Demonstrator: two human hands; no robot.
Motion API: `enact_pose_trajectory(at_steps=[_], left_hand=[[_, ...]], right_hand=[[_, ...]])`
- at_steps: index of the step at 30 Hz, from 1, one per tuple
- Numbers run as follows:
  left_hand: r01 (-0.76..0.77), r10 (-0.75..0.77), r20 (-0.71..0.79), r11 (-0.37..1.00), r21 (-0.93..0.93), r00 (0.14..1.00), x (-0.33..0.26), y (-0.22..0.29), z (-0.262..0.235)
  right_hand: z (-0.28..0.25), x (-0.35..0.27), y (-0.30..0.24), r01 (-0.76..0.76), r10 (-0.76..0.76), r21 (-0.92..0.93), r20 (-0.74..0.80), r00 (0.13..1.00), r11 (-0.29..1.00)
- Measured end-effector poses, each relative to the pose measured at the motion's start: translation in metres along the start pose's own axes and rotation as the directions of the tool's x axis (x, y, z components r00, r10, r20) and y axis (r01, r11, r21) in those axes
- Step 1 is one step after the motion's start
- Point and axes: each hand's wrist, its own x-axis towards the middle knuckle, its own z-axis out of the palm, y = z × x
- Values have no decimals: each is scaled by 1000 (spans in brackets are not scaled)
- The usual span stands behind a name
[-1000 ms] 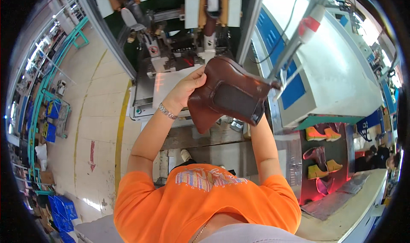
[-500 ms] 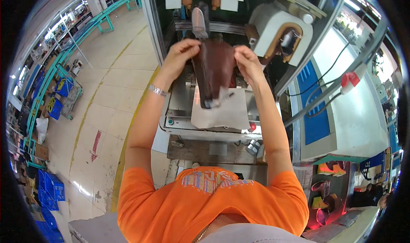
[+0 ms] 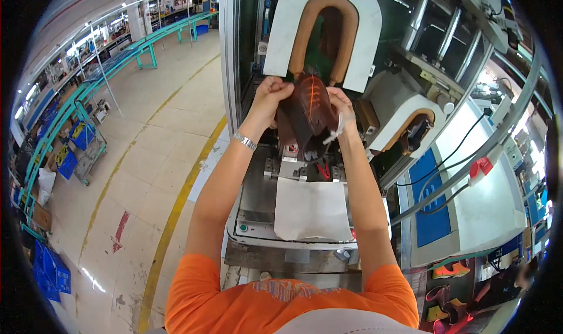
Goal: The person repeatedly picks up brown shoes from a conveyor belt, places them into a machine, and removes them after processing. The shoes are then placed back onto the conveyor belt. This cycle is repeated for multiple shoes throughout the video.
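Note:
A dark brown shoe upper (image 3: 311, 114) is stretched between my two hands, its open end toward me, and an orange-red line of light falls along its top. My left hand (image 3: 271, 99) pinches its left edge with thumb and fingers. On the opposite edge, my right hand (image 3: 342, 108) grips it near a white strip (image 3: 334, 130) that hangs loose. Just beyond the upper stands a white U-shaped machine pad (image 3: 281, 41) with a brown padded inner rim (image 3: 302, 38). Whatever supports the upper from inside is hidden.
A pale sheet (image 3: 312, 211) lies on the machine's front ledge. A second U-shaped pad (image 3: 390, 140) is at the right, beside a grey post and hose (image 3: 446, 178). Shoes (image 3: 451, 270) sit on a rack at lower right. A teal conveyor frame (image 3: 111, 61) runs along the left.
My view has shifted, showing the U-shaped pad more fully. The upper has turned so its laced top and the light line show. Both hands still hold its edges.

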Motion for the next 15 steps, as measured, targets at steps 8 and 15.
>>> enact_pose_trajectory(at_steps=[8,15], left_hand=[[-151,154,-95,988,44,983,33,-12,4],[-82,72,-179,995,-50,981,58,-31,-12]], right_hand=[[2,17,-3,31,-29,9,-178,984,999],[5,35,16,29,-21,24,-300,954,999]])
